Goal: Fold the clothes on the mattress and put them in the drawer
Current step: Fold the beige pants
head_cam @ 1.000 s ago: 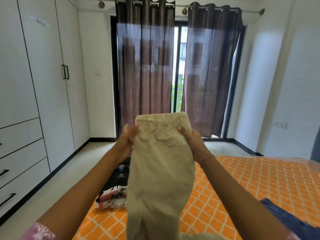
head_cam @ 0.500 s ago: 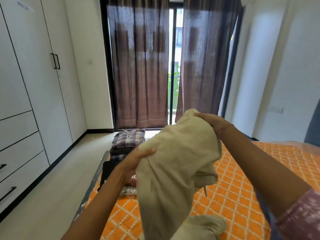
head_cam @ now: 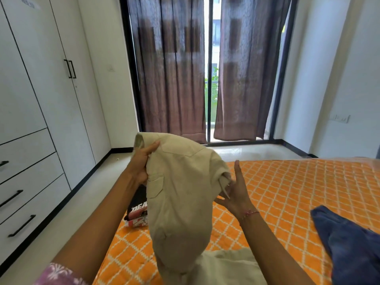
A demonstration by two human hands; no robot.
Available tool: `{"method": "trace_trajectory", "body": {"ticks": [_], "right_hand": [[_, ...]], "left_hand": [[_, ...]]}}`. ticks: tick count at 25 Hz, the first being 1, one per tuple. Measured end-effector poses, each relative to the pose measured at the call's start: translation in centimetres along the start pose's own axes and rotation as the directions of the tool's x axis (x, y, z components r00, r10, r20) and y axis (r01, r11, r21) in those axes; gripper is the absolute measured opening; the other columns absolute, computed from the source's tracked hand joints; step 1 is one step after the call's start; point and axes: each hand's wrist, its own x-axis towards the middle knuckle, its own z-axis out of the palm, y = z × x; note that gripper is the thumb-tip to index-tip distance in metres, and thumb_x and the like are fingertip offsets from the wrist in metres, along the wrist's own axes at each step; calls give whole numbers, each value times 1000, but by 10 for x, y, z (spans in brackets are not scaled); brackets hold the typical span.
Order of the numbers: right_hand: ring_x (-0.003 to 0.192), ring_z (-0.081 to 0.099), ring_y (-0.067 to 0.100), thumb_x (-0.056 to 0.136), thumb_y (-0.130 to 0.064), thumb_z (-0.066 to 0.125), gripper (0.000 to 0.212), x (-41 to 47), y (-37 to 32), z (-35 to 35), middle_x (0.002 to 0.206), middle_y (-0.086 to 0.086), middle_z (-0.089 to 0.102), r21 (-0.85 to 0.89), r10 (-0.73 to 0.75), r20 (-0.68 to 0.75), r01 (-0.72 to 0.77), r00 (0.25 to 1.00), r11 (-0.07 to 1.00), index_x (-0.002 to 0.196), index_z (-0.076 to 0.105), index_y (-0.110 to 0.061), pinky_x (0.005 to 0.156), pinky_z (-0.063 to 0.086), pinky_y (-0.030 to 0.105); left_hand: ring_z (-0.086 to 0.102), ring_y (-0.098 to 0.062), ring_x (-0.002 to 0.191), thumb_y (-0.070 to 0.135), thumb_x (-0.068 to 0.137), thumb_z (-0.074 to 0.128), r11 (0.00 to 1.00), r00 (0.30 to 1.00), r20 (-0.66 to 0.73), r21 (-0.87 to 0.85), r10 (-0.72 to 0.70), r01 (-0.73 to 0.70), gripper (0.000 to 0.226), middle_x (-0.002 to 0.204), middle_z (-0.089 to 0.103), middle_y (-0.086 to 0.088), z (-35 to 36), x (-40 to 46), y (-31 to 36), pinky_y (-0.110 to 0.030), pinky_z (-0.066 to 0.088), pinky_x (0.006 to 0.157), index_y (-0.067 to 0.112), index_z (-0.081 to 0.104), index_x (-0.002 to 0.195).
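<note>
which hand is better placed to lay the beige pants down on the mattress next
Probably the left hand: it grips the beige pants at the top, carrying them. The right hand is open, only touching their edge above the mattress.

The beige trousers [head_cam: 181, 202] hide most of the folded black garment [head_cam: 137, 204].
</note>
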Motion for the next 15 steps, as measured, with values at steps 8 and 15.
{"method": "trace_trajectory", "body": {"ticks": [8,15], "right_hand": [[88,57,35,95,-21,47,28,50,2,-6,103,24,65,-837,-597,-320,75,736,542,96,67,-2,66,35,33],[91,62,19,79,-54,65,34,34,31,-8,95,-3,70,-20,-157,-290,158,944,987,97,68,-25,81,48,37]], "left_hand": [[70,-20,77,31,92,52,995,995,-44,-31,89,-90,28,89,71,-8,-32,-4,3,-34,59,62,11,62,109],[64,-26,93,32,73,66,994,994,-65,-60,91,-94,62,105,65,-12,-29,3,3,-35,58,64,7,54,128]]}}
